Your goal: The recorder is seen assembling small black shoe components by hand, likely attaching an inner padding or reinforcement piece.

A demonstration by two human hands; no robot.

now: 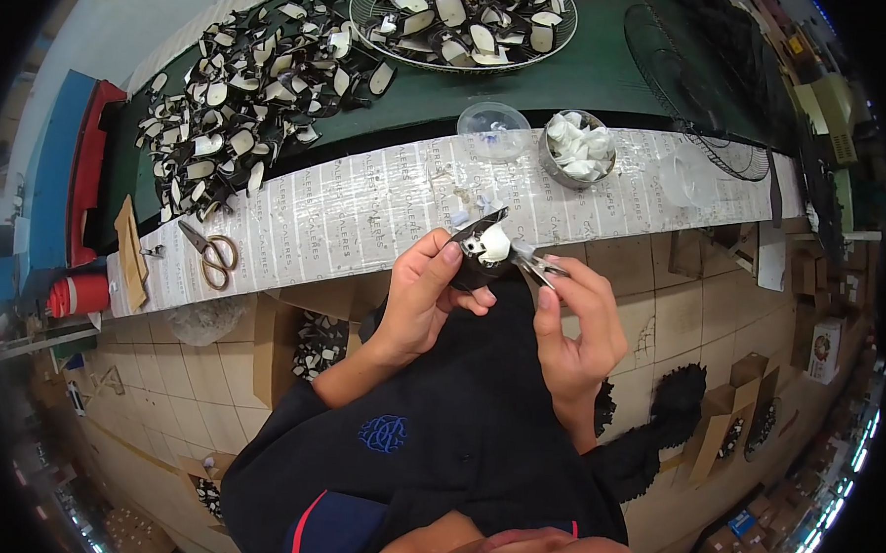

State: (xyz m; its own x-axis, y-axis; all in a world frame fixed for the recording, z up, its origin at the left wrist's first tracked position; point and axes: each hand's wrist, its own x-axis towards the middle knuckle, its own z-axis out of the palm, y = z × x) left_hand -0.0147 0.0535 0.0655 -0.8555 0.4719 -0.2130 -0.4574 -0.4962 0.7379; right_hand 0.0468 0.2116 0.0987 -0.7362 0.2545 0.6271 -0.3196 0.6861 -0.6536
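In front of my chest, my left hand (430,291) grips a black shoe piece with a white inner side (491,245), thumb on its near left edge. My right hand (581,332) pinches a small silver metal tool (535,265), its tip against the right side of the piece. Whether this tool is tweezers or snips cannot be made out. Just beyond the piece, small whitish scraps (460,218) lie on the paper-covered bench edge (367,209).
A heap of black-and-cream pieces (243,100) spreads over the green bench top (611,56), beside a wire basket (462,68) of more. Scissors (210,253) lie at the left. A clear tub (494,130) and a tin of white wads (579,149) stand ahead.
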